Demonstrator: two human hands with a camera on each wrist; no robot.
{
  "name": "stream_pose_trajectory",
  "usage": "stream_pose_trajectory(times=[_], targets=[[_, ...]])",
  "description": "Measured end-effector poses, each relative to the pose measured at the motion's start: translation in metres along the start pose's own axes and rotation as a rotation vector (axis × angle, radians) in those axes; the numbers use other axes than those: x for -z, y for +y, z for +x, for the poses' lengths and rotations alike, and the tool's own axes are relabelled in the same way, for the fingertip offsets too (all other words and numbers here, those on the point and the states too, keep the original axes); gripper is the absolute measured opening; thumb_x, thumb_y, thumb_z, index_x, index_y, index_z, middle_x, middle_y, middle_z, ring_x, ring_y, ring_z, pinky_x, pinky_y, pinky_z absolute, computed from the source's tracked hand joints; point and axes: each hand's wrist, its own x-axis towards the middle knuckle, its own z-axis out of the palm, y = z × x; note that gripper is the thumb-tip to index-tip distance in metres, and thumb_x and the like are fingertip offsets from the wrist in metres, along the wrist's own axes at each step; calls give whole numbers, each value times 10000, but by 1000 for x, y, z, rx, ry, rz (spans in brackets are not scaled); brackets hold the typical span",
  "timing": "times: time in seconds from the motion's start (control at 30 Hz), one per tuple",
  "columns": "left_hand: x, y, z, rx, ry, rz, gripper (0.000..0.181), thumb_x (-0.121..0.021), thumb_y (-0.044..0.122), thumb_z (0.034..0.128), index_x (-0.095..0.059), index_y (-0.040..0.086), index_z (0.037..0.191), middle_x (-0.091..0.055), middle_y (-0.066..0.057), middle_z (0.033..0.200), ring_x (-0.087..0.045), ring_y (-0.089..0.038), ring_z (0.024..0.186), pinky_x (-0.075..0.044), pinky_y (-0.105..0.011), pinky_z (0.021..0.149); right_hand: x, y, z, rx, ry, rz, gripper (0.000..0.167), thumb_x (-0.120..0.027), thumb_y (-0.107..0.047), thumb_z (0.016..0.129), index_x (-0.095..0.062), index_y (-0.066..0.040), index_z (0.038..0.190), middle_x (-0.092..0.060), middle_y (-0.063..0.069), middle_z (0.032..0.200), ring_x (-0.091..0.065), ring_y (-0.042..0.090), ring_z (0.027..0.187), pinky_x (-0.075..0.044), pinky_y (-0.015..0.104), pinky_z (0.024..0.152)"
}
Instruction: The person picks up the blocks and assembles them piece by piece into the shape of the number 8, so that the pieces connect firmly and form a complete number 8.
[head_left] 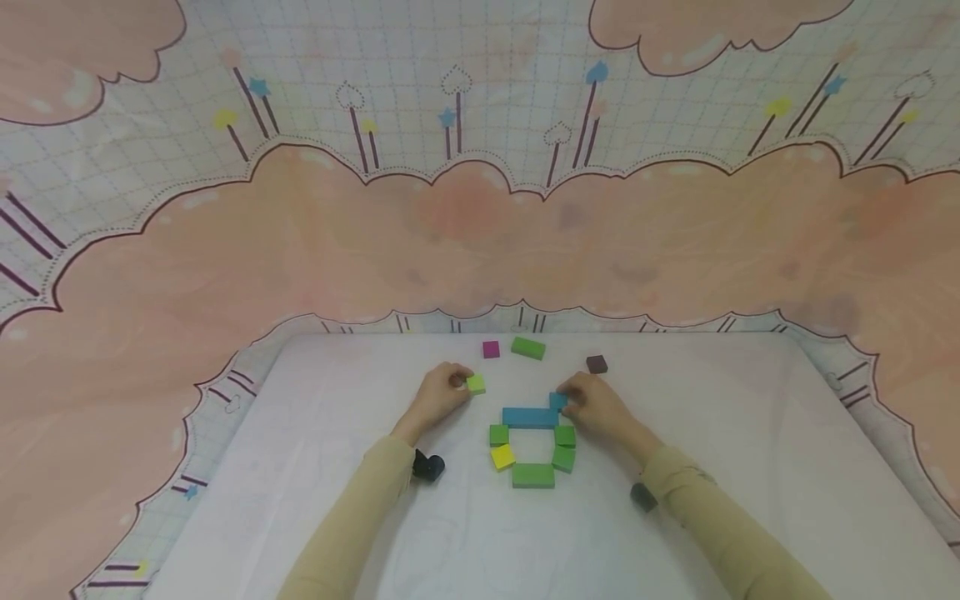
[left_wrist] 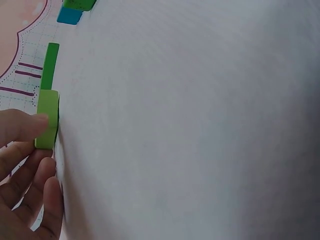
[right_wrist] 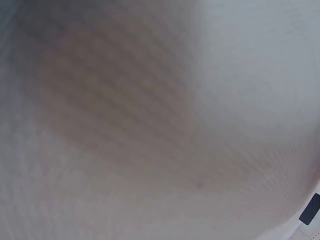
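Observation:
My left hand (head_left: pixel 438 392) pinches a light green block (head_left: pixel 476 384) between thumb and fingers, left of the long blue block. The left wrist view shows the thumb lying on this light green block (left_wrist: pixel 48 105). My right hand (head_left: pixel 602 408) holds a small blue block (head_left: pixel 557 401) at the right end of the long blue block (head_left: pixel 525 417); its fingers partly cover the small one. Below the long block, green blocks (head_left: pixel 565 436), a yellow block (head_left: pixel 502 457) and a long green block (head_left: pixel 533 476) form a ring.
Toward the far edge of the white table (head_left: pixel 337 375) lie a magenta block (head_left: pixel 491 349), a green block (head_left: pixel 528 348) and a dark brown block (head_left: pixel 597 364). Black devices (head_left: pixel 429 467) sit at the wrists. Blurred close surfaces fill most of the right wrist view, with a dark block (right_wrist: pixel 310 209) at its corner.

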Motion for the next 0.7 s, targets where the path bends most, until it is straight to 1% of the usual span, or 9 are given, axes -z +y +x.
stream_pose_trajectory(times=[0.13, 0.47, 0.7], targets=[[0, 0, -1, -8, 1, 0, 299, -677, 95, 836, -655, 79, 1133, -630, -89, 1075, -561, -216, 976, -500, -390, 901, 0, 0, 0, -3, 3, -3, 311, -683, -78, 841, -642, -57, 1148, -650, 92, 1121, -592, 285, 1118, -473, 468, 1002], [0, 3, -3, 7, -10, -10, 292, -671, 113, 844, -654, 97, 1136, -633, -82, 1108, -569, -225, 1008, -500, -404, 921, -1, 0, 0, 3, 12, 1, 309, -690, -72, 836, -645, -57, 1141, -648, 87, 1105, -593, 278, 1105, -478, 462, 996], [-3, 5, -3, -4, -37, -22, 297, -674, 121, 844, -652, 99, 1139, -627, -86, 1132, -577, -224, 1029, -509, -405, 933, -2, 1, 0, -5, 13, 6, 321, -690, -68, 831, -640, -55, 1148, -649, 98, 1120, -589, 296, 1117, -469, 479, 1002]])
